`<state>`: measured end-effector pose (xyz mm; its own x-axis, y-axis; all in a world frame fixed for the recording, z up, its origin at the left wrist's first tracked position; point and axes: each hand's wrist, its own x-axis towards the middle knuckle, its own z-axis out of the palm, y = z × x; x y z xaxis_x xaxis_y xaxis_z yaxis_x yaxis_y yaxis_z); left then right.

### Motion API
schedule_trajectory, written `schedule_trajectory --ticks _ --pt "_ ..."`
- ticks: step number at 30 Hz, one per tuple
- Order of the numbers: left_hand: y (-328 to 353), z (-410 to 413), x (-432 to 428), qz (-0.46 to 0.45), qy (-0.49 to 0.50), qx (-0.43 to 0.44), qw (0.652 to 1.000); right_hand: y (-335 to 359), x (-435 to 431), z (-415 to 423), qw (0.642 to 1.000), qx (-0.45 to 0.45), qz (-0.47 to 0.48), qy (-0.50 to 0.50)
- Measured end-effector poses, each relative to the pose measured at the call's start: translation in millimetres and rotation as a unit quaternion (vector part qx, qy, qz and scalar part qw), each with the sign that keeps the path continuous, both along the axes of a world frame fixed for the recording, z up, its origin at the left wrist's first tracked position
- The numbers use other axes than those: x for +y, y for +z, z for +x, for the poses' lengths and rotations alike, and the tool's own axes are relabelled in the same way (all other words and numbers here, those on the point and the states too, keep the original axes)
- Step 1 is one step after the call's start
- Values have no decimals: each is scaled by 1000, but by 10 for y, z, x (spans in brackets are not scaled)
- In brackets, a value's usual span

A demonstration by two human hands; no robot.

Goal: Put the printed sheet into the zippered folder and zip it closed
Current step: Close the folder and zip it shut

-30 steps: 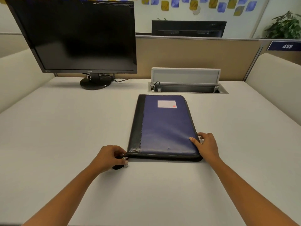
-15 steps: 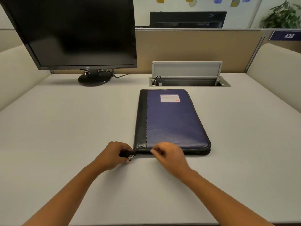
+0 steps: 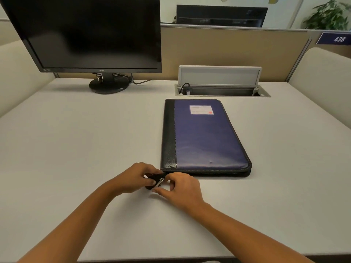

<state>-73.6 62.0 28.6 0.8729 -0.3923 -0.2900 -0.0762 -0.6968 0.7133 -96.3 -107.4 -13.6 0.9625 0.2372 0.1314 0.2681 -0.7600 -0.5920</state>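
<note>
Folder (image 3: 205, 137) flat on the desk, cover shut.

Blue cover with a black spine strip along its left side and a small white label (image 3: 201, 109) near the far end — long axis running away from the camera, slightly angled. A black zip tail (image 3: 154, 180) with a silver pull (image 3: 160, 182) sticks out from the near left corner. The printed sheet is not visible.

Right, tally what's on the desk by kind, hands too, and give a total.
Monitor: 1
Folder: 1
Cable box: 1
Hands: 2, left hand and right hand, both at the zipper tab by the folder's near left corner
Total: 5
</note>
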Motion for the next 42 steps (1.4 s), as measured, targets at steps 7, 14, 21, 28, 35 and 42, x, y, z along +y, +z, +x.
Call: schedule_trajectory --ticks 7,14,21,28,35,42 --pt "-32 -30 6 -42 31 6 999 -39 91 -7 999 8 -11 -35" --pt "-69 -26 -20 -11 84 -60 995 -28 53 13 998 -18 -51 28" --pt "-10 20 -47 45 106 -79 990 17 33 1 995 -17 -81 57" --pt "18 84 -54 73 117 -86 987 22 -113 79 993 -23 -120 -2" --pt "14 126 13 87 132 -96 983 16 -407 109 989 -7 -139 -57" --pt "18 170 20 103 122 -103 982 18 -552 115 987 -11 -150 -52"
